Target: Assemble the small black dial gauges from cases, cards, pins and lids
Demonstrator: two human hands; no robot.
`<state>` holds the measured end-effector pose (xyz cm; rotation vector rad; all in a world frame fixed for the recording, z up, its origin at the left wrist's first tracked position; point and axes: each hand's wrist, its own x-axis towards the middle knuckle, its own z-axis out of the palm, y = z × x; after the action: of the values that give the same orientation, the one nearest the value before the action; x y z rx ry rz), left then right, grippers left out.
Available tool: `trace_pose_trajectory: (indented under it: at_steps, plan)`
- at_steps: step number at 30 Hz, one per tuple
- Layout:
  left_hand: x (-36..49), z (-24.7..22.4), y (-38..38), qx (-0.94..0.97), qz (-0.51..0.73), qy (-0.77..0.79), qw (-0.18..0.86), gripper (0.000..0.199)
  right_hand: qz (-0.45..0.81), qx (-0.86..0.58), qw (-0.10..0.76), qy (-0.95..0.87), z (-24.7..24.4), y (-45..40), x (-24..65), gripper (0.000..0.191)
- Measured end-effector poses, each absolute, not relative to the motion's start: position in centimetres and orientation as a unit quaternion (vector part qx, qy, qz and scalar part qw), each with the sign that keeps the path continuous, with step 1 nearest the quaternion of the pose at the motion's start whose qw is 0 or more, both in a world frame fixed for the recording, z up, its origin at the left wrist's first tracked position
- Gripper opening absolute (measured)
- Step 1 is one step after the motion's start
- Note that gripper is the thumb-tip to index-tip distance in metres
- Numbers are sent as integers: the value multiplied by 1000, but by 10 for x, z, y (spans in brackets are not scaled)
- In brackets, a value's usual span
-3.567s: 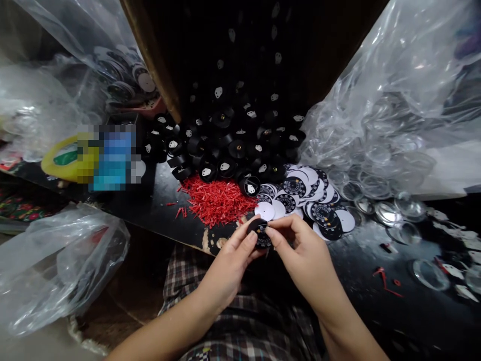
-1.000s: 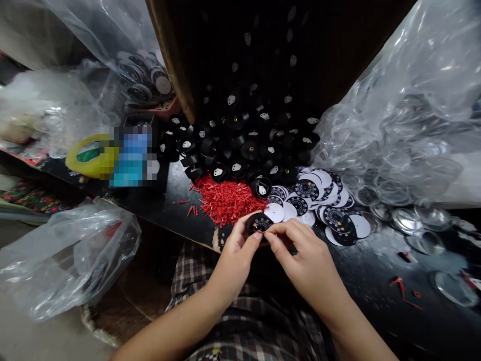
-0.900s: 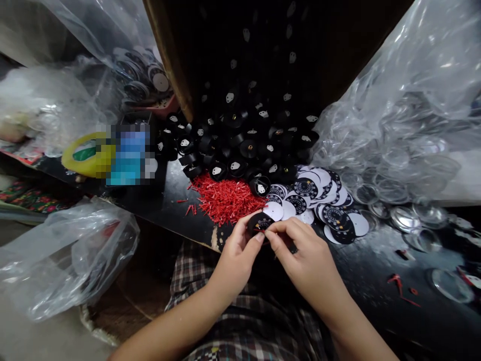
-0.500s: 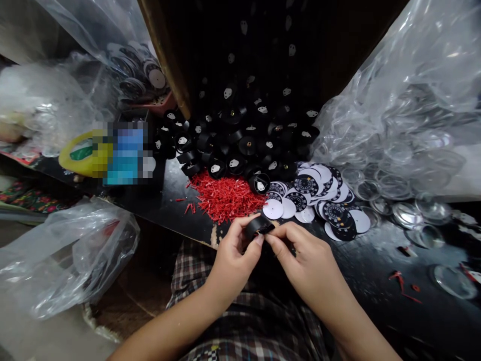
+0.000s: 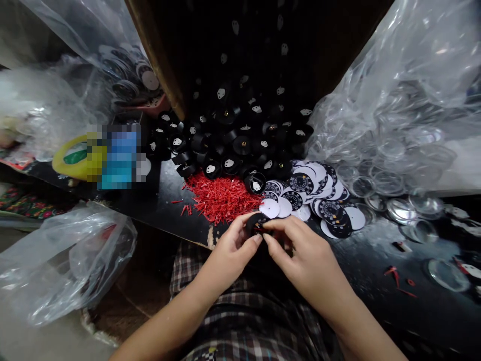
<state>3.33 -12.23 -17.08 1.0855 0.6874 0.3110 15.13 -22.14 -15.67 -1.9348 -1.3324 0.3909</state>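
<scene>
My left hand (image 5: 235,248) is closed around a small black round dial housing (image 5: 252,220), held above the table's front edge. A bit of red, seemingly a pointer, shows inside the housing. The fingers of my right hand (image 5: 302,245) are bent over the housing's right side and touch it; its thumb is close to the left thumb. Just beyond my hands lies a heap of red pointers (image 5: 221,198). To its right, printed dial discs (image 5: 330,213) are spread, some white side up. Many black housings (image 5: 229,145) with white plates are piled behind.
Clear round covers (image 5: 387,183) and a large plastic bag (image 5: 353,110) lie on the right. Loose red pieces (image 5: 394,276) rest at the right front. A yellow tape roll (image 5: 65,160) stands left on the dark table (image 5: 150,200). Another plastic bag (image 5: 78,260) hangs below.
The housing has tipped so that its inside with the red bit shows more. My right fingers have shifted further over its rim. The whole view has moved slightly.
</scene>
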Motion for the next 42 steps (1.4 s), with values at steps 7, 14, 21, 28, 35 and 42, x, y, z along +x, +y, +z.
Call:
trace_pose_trajectory:
  at_steps: [7,14,21,28,35,42]
  plan:
    - [33,-177,-128,498,151,359,775,38,9,-755,284,-591,-161,-211,153,13]
    - [42,-180,-135,481,160,398,764,44,148,-792,331,-491,-140,-215,159,11]
    - [43,-183,-130,468,146,353,797,42,-19,-906,225,-359,-164,-249,284,36]
    - [53,-187,-141,366,140,350,850,35,-47,-917,198,-344,-171,-266,311,30]
    - [67,-176,-139,179,99,379,902,16,20,-778,360,-514,-168,-242,199,26]
    - [61,-183,-134,237,136,323,906,24,19,-727,293,-621,-174,-236,171,35]
